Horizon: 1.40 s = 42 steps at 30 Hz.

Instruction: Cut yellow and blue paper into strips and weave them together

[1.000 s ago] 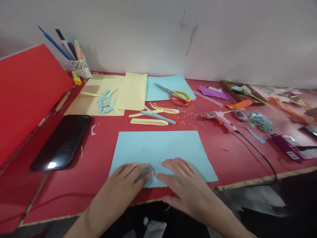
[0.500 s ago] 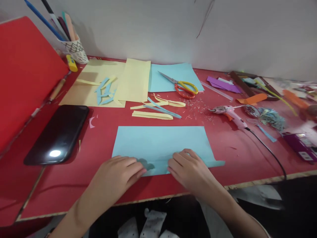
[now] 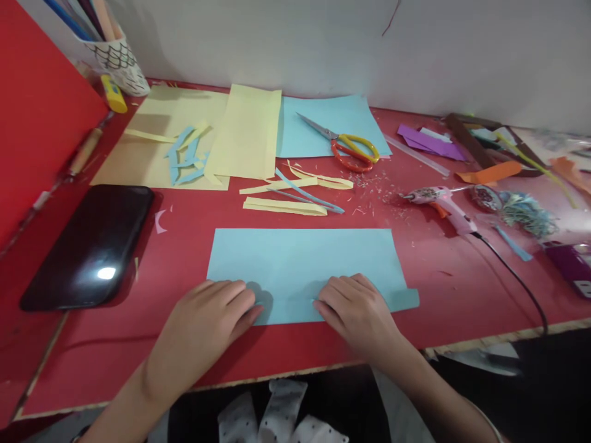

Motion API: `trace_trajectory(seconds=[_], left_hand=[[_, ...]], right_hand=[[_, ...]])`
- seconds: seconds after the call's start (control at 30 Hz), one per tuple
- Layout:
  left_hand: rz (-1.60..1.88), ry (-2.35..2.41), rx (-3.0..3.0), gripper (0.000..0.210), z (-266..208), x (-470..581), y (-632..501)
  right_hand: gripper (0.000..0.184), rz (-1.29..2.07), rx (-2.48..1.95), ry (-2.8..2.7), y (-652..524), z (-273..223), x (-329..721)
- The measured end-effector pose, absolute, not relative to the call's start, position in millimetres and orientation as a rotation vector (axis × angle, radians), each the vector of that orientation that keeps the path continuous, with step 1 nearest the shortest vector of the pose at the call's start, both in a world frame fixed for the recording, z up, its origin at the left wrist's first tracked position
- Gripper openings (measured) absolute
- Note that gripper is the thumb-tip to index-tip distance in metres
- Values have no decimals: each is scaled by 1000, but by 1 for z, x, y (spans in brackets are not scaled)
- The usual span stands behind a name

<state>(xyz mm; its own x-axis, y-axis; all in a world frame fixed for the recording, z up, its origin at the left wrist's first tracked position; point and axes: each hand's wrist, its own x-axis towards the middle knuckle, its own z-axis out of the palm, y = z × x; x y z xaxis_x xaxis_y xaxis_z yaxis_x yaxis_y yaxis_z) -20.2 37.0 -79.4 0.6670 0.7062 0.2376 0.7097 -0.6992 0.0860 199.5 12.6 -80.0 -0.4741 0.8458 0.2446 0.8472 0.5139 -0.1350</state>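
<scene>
A light blue sheet of paper lies on the red table in front of me. A band along its near edge is folded over, and the folded end sticks out past the right side. My left hand is closed on the near left part of the paper, fingers curled and thumb at the fold. On the near right part, my right hand grips the same band, fingers bent together. Between the hands, the crease shows as a faint line. Both hands hide the paper beneath them.
Beyond the sheet lie paper strips, scissors, yellow paper and more blue paper. A phone is at left, near a pen cup. At right are a pink glue gun and its cord.
The view has shifted slightly, moving the things at the back upward. Both hands remain on the folded band, with fingertips a little farther up the sheet.
</scene>
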Motion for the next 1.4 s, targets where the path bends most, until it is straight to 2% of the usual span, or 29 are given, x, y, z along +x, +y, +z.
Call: trace_trajectory(seconds=[0.43,0.6,0.87,1.0,1.13,1.4], left_hand=[[-457,-1328,-2859,44,-83,-42,38],[-472,-1537,-2794,29,-95,-65,28],[-474,-1695,-2622,22,-93,-70,17],[-491,-1520,-2594,28,-77,-29,11],[-549,-1400,-2884,18,-72,9,7],[-513,-1607,-2774,35,-81,2,5]], right_hand=[[36,167,-1475,-2424,13,-83,203],[35,151,-1461,-2421,12,-83,203],[33,111,-1435,-2421,14,-82,201],[31,98,-1399,-2456,13,-80,199],[31,52,-1348,-2460,11,-78,199],[36,72,-1397,-2440,12,-79,200]])
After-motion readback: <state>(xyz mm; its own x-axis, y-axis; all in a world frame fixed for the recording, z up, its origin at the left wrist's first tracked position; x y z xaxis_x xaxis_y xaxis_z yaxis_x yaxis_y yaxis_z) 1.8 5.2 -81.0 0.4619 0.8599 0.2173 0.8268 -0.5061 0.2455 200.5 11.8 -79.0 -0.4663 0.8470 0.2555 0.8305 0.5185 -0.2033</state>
